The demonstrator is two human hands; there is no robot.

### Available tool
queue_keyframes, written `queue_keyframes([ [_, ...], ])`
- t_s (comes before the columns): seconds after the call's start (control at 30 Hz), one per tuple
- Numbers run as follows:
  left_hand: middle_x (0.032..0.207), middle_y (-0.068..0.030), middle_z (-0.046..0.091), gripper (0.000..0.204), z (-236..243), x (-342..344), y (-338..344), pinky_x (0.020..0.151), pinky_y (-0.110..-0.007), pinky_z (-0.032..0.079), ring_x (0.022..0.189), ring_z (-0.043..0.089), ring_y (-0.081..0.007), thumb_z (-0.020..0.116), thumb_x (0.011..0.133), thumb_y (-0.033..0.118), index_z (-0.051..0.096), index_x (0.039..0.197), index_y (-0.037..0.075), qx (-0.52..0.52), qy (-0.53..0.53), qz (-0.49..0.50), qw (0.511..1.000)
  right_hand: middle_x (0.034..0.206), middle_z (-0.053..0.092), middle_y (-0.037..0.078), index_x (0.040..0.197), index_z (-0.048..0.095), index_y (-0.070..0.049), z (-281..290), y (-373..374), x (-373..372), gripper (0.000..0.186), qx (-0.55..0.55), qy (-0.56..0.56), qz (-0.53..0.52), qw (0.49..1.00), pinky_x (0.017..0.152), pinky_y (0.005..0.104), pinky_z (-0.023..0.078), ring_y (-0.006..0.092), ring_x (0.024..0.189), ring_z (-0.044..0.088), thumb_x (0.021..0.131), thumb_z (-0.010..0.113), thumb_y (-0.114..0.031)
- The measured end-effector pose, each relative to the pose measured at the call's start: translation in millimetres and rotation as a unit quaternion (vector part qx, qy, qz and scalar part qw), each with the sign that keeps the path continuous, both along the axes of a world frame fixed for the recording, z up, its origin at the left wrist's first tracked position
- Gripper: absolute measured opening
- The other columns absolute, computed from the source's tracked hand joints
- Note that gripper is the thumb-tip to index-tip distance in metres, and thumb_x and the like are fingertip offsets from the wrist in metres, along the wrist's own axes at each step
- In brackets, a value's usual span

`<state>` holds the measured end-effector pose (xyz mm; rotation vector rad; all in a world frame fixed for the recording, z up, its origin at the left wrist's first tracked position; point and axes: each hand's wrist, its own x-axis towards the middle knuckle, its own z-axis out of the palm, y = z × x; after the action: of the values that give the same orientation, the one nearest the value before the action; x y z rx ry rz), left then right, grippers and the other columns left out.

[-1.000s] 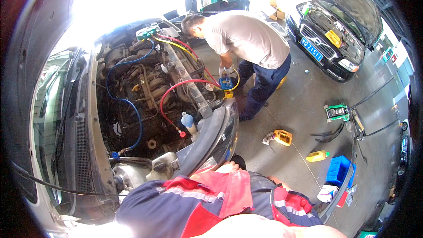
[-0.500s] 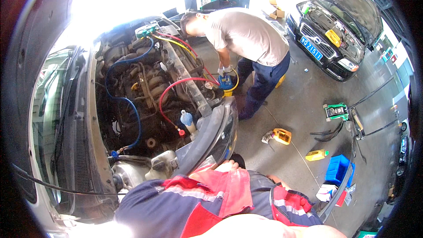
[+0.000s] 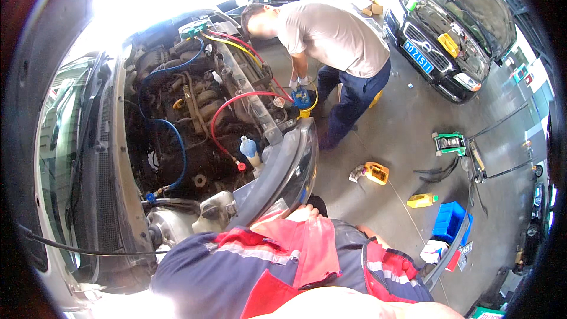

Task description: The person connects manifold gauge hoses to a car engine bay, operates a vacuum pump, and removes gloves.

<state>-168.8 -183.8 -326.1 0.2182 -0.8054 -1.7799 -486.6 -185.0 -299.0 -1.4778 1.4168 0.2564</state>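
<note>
My left hand point(image 3: 305, 213) rests at the front edge of the car beside the headlight point(image 3: 302, 180), its fingers lying extended and no object visible in them. Of my right hand point(image 3: 373, 236), only a small part shows beside my right sleeve; its fingers are hidden. Ahead lies the open engine bay point(image 3: 195, 136). A green manifold gauge set point(image 3: 194, 29) sits at its far side. From it a blue hose point(image 3: 180, 142) runs to a blue coupler point(image 3: 151, 197). A red hose point(image 3: 216, 124) ends in a red coupler point(image 3: 241, 166) near a blue-capped reservoir point(image 3: 248, 146).
A co-worker point(image 3: 333, 35) in white gloves bends over a blue device point(image 3: 302, 98) with a yellow hose. On the floor are an orange jug point(image 3: 376, 173), a yellow bottle point(image 3: 421, 200), a blue bin point(image 3: 449, 222) and a green floor jack point(image 3: 449, 143). A black car point(image 3: 443, 47) stands far right, hood raised.
The view has shifted slightly, so the scene sits a little higher and further left. The co-worker still bends over the blue device; my hands keep their places.
</note>
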Motion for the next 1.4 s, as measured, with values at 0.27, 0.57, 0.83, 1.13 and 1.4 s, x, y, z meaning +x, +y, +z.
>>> queue_keyframes([
  [0.27, 0.077, -0.0027, 0.043, 0.032, 40, 6, -11, 0.075, -0.036, 0.026, 0.079, 0.038, -0.0216, 0.051, 0.065, 0.046, 0.047, 0.072, 0.015, -0.006, 0.082, -0.053, 0.995, 0.087, 0.057, 0.021, 0.087, 0.058, -0.002, -30, 9, -19, 0.04, -0.021, -0.037, 0.004, 0.999, 0.069, 0.0378, 0.041, 0.0332, 0.084, 0.055, 0.065, 0.056, -0.035],
  [0.57, 0.073, -0.0028, 0.046, 0.021, 153, 22, -20, 0.072, -0.034, 0.032, 0.074, 0.043, -0.0208, 0.05, 0.067, 0.035, 0.047, 0.072, 0.016, -0.377, -0.708, -0.042, 0.595, 0.086, 0.058, 0.02, 0.086, 0.058, -0.002, -23, 10, -15, 0.038, -0.021, -0.04, -0.001, 0.999, 0.068, 0.038, 0.042, 0.0325, 0.082, 0.056, 0.064, 0.056, -0.033],
  [0.83, 0.071, -0.0034, 0.044, 0.02, 40, 4, -15, 0.072, -0.035, 0.027, 0.07, 0.038, -0.02, 0.05, 0.067, 0.036, 0.047, 0.069, 0.016, -0.03, -0.056, -0.051, 0.997, 0.084, 0.058, 0.02, 0.085, 0.058, -0.002, -38, 16, -25, 0.036, -0.038, -0.07, -0.021, 0.997, 0.067, 0.0382, 0.043, 0.032, 0.08, 0.057, 0.064, 0.057, -0.031],
  [1.13, 0.07, -0.003, 0.041, 0.02, 40, 7, -12, 0.075, -0.033, 0.027, 0.072, 0.038, -0.0205, 0.048, 0.069, 0.034, 0.045, 0.066, 0.014, 0.068, 0.068, -0.065, 0.993, 0.083, 0.059, 0.02, 0.085, 0.058, -0.002, -22, 10, -16, 0.034, -0.013, -0.029, 0.001, 0.999, 0.065, 0.0382, 0.043, 0.031, 0.078, 0.057, 0.064, 0.056, -0.029],
  [1.4, 0.072, -0.004, 0.043, 0.019, 103, 24, -14, 0.072, -0.034, 0.031, 0.072, 0.041, -0.0211, 0.046, 0.07, 0.033, 0.046, 0.071, 0.013, -0.155, -0.386, -0.054, 0.908, 0.082, 0.059, 0.019, 0.085, 0.059, -0.003, -20, 9, -15, 0.032, 0.001, -0.002, 0.01, 1.0, 0.064, 0.0382, 0.044, 0.0301, 0.076, 0.058, 0.065, 0.056, -0.027],
])
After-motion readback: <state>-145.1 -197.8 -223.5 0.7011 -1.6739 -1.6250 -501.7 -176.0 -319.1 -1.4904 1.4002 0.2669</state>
